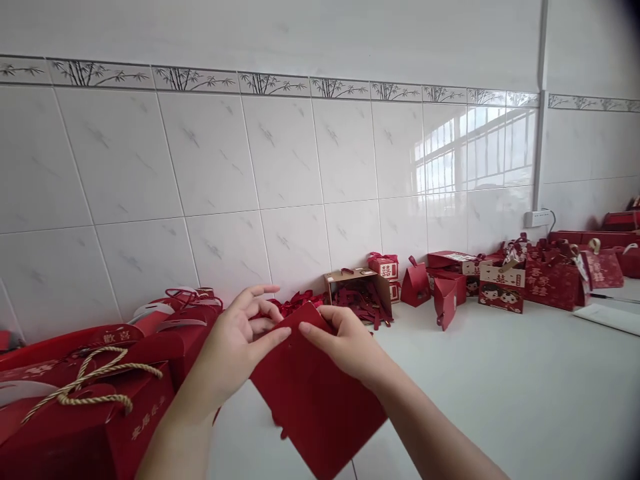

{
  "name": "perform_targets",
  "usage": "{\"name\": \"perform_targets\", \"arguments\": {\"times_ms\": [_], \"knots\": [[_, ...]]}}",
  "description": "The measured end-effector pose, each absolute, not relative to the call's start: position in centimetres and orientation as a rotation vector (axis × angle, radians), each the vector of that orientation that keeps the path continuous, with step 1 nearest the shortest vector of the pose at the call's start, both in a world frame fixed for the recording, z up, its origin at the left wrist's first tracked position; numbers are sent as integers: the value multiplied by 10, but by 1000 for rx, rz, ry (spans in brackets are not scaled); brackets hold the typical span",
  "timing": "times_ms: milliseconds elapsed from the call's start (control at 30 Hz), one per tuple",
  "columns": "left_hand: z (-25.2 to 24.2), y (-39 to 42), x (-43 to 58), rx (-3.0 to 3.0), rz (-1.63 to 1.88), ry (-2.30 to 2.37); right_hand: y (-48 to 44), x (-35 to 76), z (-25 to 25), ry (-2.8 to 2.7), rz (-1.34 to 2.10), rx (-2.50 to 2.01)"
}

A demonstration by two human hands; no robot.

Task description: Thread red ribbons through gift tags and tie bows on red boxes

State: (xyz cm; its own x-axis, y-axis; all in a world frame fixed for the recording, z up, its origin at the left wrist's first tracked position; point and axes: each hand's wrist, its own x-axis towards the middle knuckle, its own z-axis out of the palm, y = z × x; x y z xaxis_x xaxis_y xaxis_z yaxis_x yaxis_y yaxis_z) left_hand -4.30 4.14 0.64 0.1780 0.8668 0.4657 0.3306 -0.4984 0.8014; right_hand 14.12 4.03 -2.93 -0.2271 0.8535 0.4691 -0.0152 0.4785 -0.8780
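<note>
In front of me a flat red cardboard piece (320, 407) is held up at a tilt, one corner pointing down and tiny holes near its upper edge. My right hand (353, 343) pinches its top right side, thumb on the near face and fingers behind. At the top left edge, my left hand (245, 337) has its thumb against the cardboard; the other fingers are curled, with their tips partly hidden. Beyond the hands, red ribbons (300, 303) lie beside an open cardboard box (361, 300) holding dark red ribbon strips.
Large red gift boxes with a gold rope handle (95, 380) crowd the left. Along the tiled wall (220, 153) stand a small red box (415, 283), a box with cartoon faces (501, 293) and red gift bags (555, 280). A pen (613, 298) lies on the white table (450, 387).
</note>
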Motion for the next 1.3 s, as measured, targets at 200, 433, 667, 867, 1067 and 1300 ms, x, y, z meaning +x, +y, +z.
{"name": "perform_targets", "arguments": {"times_ms": [200,433,667,867,1067,1300], "knots": [[12,26,-31,1764,1395,1347,47,144,-27,-1318,1152,-511],[10,18,-14,1660,1673,1048,37,146,-23,-1137,1064,-350],[7,11,-10,1725,1690,1033,26,147,-21,-1184,898,-376],[2,11,0,1827,1719,1048,27,148,-20,-1061,864,-424],[19,41,-20,2072,1586,1099,27,149,-20,-1057,1046,-446],[-6,15,4,1825,1782,1106,23,144,-20,-1095,1107,-448]]}}
